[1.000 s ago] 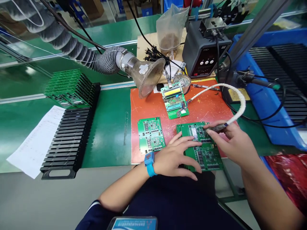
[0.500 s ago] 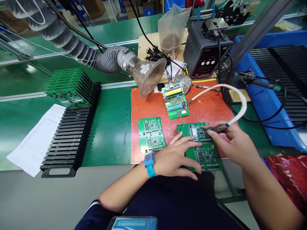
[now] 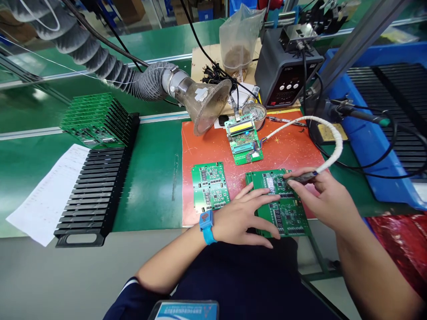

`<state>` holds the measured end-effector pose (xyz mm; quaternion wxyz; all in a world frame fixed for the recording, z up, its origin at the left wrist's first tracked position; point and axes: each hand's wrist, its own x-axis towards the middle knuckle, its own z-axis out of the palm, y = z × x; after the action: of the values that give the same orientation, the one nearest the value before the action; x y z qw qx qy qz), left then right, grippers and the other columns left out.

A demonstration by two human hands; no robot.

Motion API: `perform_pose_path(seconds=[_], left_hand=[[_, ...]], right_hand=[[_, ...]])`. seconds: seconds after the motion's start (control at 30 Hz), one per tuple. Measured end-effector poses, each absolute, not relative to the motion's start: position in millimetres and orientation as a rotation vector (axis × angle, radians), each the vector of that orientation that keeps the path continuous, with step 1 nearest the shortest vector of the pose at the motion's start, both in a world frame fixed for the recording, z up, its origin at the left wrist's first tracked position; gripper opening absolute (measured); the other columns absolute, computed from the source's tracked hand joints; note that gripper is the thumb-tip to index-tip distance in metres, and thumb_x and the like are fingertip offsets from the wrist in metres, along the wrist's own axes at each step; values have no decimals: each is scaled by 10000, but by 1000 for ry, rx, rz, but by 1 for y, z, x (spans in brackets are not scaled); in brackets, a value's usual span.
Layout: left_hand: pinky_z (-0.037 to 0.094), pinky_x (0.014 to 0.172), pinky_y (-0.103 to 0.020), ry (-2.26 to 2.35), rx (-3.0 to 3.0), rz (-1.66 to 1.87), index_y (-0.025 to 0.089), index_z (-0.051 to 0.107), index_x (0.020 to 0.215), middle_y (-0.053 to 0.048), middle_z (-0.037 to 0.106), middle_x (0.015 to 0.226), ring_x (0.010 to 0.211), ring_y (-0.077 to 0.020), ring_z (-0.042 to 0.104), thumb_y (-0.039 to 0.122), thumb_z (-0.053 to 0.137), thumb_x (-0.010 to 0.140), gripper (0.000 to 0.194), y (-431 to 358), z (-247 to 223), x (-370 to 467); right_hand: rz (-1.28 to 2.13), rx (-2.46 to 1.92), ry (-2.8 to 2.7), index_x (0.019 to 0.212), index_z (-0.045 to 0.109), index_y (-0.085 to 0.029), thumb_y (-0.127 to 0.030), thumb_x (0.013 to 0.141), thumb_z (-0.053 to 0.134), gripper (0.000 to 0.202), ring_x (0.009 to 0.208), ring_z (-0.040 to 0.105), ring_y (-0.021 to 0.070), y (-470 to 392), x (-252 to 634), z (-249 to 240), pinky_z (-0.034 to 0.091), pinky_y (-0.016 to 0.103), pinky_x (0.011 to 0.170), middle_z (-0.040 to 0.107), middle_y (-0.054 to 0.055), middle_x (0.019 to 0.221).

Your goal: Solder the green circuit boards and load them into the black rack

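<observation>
A green circuit board [image 3: 290,215] lies atop a stack at the front edge of the orange mat [image 3: 287,153]. My left hand [image 3: 245,215], a blue watch on its wrist, rests with spread fingers on the board's left side. Between the fingers of my right hand [image 3: 322,195] is a dark probe [image 3: 304,178], its tip at the board's upper right part. A white-sleeved cable [image 3: 333,129] loops from the probe to a small green board with a lit yellow display [image 3: 241,128]. Another circuit board [image 3: 211,186] lies flat left of the stack.
On the left, a black rack [image 3: 93,191] holds upright green boards [image 3: 96,120] beside a white paper [image 3: 50,191]. A fume funnel [image 3: 210,104] hangs over the mat. Behind are a soldering station [image 3: 288,71] and a plastic bag [image 3: 240,44]; a blue bin [image 3: 370,164] stands right.
</observation>
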<state>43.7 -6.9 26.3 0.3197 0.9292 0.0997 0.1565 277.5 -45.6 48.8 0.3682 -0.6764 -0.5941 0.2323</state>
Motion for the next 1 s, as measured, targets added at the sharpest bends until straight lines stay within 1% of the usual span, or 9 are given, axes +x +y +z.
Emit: perform_pose_path(seconds=[0.13, 0.43, 0.67, 0.87, 1.0], left_hand=[[94, 1183, -582, 256, 2447, 432, 334, 721, 1073, -89, 328, 1531, 1463, -307, 207, 536, 618, 858, 312, -6, 26, 44], [106, 1173, -605, 246, 2464, 435, 329, 717, 1085, -95, 325, 1535, 1457, -330, 217, 532, 616, 860, 319, -6, 25, 43], [113, 1174, -616, 254, 2457, 444, 326, 719, 1080, -67, 313, 1546, 1445, -349, 242, 529, 618, 863, 314, -7, 24, 44], [99, 1179, -604, 252, 2445, 459, 309, 723, 1073, -93, 323, 1537, 1452, -340, 228, 514, 628, 863, 308, -7, 24, 44], [99, 1180, -606, 262, 2449, 436, 322, 722, 1078, -68, 308, 1549, 1448, -346, 236, 518, 633, 859, 307, -7, 24, 44]], right_hand=[[593, -1745, -1521, 960, 634, -215, -396, 845, 625, 215, 850, 656, 215, -46, 278, 48, 542, 349, 779, 698, 56, 920], [565, -1759, -1547, 951, 654, -207, -370, 860, 600, 195, 842, 648, 213, -46, 275, 51, 542, 335, 743, 688, 67, 925], [564, -1747, -1533, 931, 650, -207, -371, 850, 601, 190, 808, 650, 209, -45, 273, 53, 543, 330, 725, 687, 64, 899], [580, -1751, -1533, 951, 650, -205, -363, 853, 608, 191, 823, 649, 197, -46, 275, 50, 541, 319, 749, 686, 58, 921], [571, -1757, -1530, 952, 650, -213, -357, 850, 622, 179, 839, 654, 205, -47, 277, 49, 546, 324, 750, 689, 57, 928]])
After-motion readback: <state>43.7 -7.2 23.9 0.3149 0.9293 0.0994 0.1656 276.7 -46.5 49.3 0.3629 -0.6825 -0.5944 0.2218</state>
